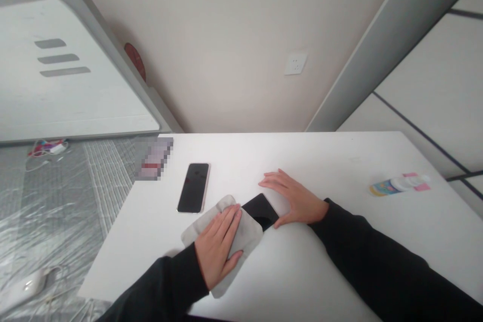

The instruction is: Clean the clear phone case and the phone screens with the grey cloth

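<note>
My left hand [218,244] lies flat, fingers together, pressing a grey cloth [247,234] down over one end of a black phone [261,210] on the white table [339,171]. My right hand [292,197] rests beside the phone's far end, fingers stretched out and thumb against its edge, steadying it. A second black phone [193,187] lies face up on the table to the left, untouched.
A small bottle with a pink cap [399,184] lies on its side at the table's right. A blurred card or box [154,157] sits at the back left corner. Left of the table is a plastic-covered mattress [56,201] with cables and a white mouse [28,286].
</note>
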The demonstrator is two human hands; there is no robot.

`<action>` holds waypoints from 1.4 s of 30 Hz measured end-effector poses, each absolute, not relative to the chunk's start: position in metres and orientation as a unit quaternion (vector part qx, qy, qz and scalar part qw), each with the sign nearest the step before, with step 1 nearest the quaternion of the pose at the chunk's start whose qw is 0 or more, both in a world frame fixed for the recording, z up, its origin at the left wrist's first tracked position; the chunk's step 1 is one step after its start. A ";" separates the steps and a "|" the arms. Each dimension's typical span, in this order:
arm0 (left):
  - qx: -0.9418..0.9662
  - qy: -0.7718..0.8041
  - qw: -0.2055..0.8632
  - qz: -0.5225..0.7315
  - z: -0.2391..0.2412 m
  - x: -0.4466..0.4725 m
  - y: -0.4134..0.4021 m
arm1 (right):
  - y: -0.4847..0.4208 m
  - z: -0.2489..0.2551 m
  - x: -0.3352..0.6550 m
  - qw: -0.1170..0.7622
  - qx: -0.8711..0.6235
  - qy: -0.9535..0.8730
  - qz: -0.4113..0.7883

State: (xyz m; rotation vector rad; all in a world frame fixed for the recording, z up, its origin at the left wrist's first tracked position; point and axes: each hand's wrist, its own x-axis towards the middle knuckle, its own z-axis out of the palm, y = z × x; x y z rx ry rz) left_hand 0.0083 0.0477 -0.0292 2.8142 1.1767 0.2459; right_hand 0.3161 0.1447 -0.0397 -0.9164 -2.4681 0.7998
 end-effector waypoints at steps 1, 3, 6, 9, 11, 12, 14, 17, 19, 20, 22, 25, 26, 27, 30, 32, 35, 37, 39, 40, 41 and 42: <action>0.920 0.381 0.042 0.084 -0.030 0.008 0.048 | 0.145 -0.040 0.316 0.196 -0.323 -0.884 0.275; 0.921 0.379 0.044 0.085 -0.030 0.007 0.049 | 0.145 -0.040 0.316 0.199 -0.313 -0.888 0.271; 0.920 0.380 0.045 0.085 -0.028 0.006 0.050 | 0.145 -0.040 0.315 0.201 -0.297 -0.892 0.277; 0.921 0.379 0.044 0.084 -0.025 0.008 0.052 | 0.144 -0.040 0.314 0.206 -0.283 -0.894 0.281; 0.922 0.377 0.041 0.081 -0.024 0.011 0.054 | 0.144 -0.039 0.314 0.212 -0.280 -0.893 0.282; 0.922 0.376 0.039 0.078 -0.024 0.012 0.056 | 0.143 -0.039 0.313 0.215 -0.280 -0.892 0.283; 0.923 0.377 0.033 0.071 -0.023 0.017 0.058 | 0.143 -0.038 0.312 0.222 -0.279 -0.890 0.286; 0.920 0.388 0.019 0.054 -0.020 0.028 0.063 | 0.143 -0.037 0.312 0.230 -0.277 -0.886 0.293; 0.918 0.395 0.009 0.041 -0.017 0.037 0.065 | 0.143 -0.038 0.312 0.235 -0.276 -0.883 0.298; 0.917 0.397 0.004 0.036 -0.015 0.043 0.067 | 0.144 -0.038 0.312 0.238 -0.276 -0.881 0.301; 0.917 0.398 -0.005 0.028 -0.013 0.054 0.071 | 0.144 -0.040 0.312 0.244 -0.276 -0.878 0.305; 0.917 0.397 -0.016 0.023 -0.012 0.070 0.077 | 0.145 -0.041 0.311 0.252 -0.274 -0.874 0.312; 0.918 0.396 -0.019 0.022 -0.012 0.075 0.080 | 0.145 -0.041 0.311 0.255 -0.273 -0.873 0.314; 0.918 0.395 -0.021 0.022 -0.011 0.080 0.082 | 0.145 -0.041 0.311 0.258 -0.270 -0.872 0.316; 0.920 0.390 -0.025 0.024 -0.011 0.092 0.087 | 0.146 -0.041 0.310 0.270 -0.266 -0.868 0.320; 0.921 0.388 -0.023 0.025 -0.010 0.095 0.090 | 0.146 -0.042 0.310 0.274 -0.266 -0.866 0.323; 0.922 0.385 -0.014 0.030 -0.009 0.093 0.092 | 0.146 -0.043 0.311 0.275 -0.263 -0.864 0.329; 0.921 0.388 -0.005 0.036 -0.009 0.088 0.093 | 0.146 -0.043 0.312 0.273 -0.261 -0.864 0.333; 0.915 0.401 -0.001 0.044 -0.009 0.083 0.091 | 0.146 -0.043 0.312 0.269 -0.260 -0.864 0.337; 0.911 0.411 -0.001 0.047 -0.009 0.079 0.090 | 0.146 -0.042 0.313 0.267 -0.261 -0.864 0.338; 0.906 0.420 -0.002 0.050 -0.009 0.076 0.087 | 0.146 -0.041 0.313 0.265 -0.262 -0.864 0.338; 0.902 0.428 -0.004 0.052 -0.010 0.071 0.085 | 0.145 -0.040 0.313 0.264 -0.265 -0.864 0.338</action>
